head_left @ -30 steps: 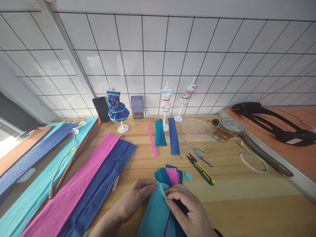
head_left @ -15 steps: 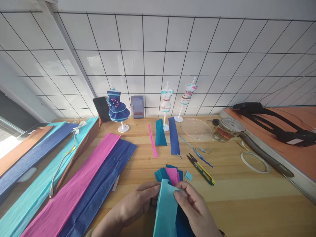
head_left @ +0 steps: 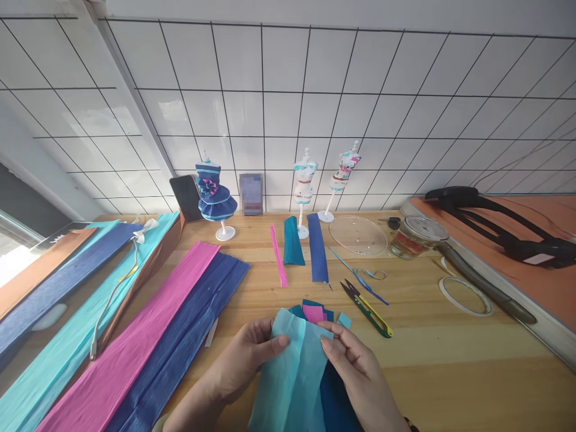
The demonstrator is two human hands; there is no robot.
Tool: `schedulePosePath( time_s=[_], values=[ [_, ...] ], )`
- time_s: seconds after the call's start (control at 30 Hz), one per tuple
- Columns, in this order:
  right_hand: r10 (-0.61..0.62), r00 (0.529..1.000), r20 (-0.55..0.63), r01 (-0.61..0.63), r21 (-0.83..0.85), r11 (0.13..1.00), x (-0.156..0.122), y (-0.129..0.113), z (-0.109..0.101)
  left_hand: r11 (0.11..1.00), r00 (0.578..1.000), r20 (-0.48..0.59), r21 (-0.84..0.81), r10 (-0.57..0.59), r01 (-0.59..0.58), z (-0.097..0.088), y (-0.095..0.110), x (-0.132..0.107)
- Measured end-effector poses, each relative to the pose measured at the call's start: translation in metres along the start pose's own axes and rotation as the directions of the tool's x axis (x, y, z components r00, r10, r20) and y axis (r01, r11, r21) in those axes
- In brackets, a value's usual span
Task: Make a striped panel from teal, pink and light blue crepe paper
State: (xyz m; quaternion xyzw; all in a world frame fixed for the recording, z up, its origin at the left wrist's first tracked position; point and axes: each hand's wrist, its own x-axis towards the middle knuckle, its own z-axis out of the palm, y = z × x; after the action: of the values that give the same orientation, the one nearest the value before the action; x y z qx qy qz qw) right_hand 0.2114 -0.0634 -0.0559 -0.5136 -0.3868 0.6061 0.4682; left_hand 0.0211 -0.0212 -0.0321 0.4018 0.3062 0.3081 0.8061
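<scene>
A light turquoise strip of crepe paper (head_left: 290,372) is stretched between my two hands, with a fold line down its middle. My left hand (head_left: 245,360) pinches its upper left edge between thumb and fingers. At the upper right corner, my right hand (head_left: 353,366) pinches the same strip. Dark blue paper (head_left: 335,399) shows beneath it, beside my right hand. Just beyond the strip lie small cut pieces: a pink piece (head_left: 314,313), several teal and blue ones partly covered, and a light blue square (head_left: 344,320).
Green and yellow thread snips (head_left: 366,309) lie to the right, near blue cord (head_left: 369,288). Pink, teal and blue strips (head_left: 318,249) lie ahead. Small dress forms (head_left: 305,183) stand at the wall. Long crepe sheets (head_left: 148,336) cover the left; a glass jar (head_left: 416,237) stands right.
The turquoise strip has opened out wider to the left, and my left hand has moved onto its left edge. More of the cut pieces are covered now.
</scene>
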Motion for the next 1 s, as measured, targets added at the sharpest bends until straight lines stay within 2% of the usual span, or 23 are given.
schedulePosePath(
  time_s=[0.33,0.5,0.67,1.0],
  values=[
    [-0.018,0.997,-0.074,0.015,-0.034,0.999,-0.0023,-0.0014,0.0001,0.996,0.999,-0.050,0.091,0.019,-0.015,-0.0025,-0.0002,0.0016],
    [-0.009,1.000,0.017,0.009,0.015,1.000,-0.0033,-0.0011,0.0019,0.997,1.000,0.005,0.075,-0.016,0.015,-0.0018,-0.0012,0.0000],
    [-0.012,0.998,0.056,0.017,-0.094,0.995,-0.0052,0.0035,0.0017,0.997,0.998,0.028,0.059,-0.051,0.050,0.0008,-0.0026,-0.0010],
    [-0.027,0.995,0.095,0.045,-0.196,0.980,-0.0089,0.0047,0.0026,0.999,0.992,-0.127,0.042,-0.016,0.021,-0.0002,-0.0088,0.0006]
  ],
)
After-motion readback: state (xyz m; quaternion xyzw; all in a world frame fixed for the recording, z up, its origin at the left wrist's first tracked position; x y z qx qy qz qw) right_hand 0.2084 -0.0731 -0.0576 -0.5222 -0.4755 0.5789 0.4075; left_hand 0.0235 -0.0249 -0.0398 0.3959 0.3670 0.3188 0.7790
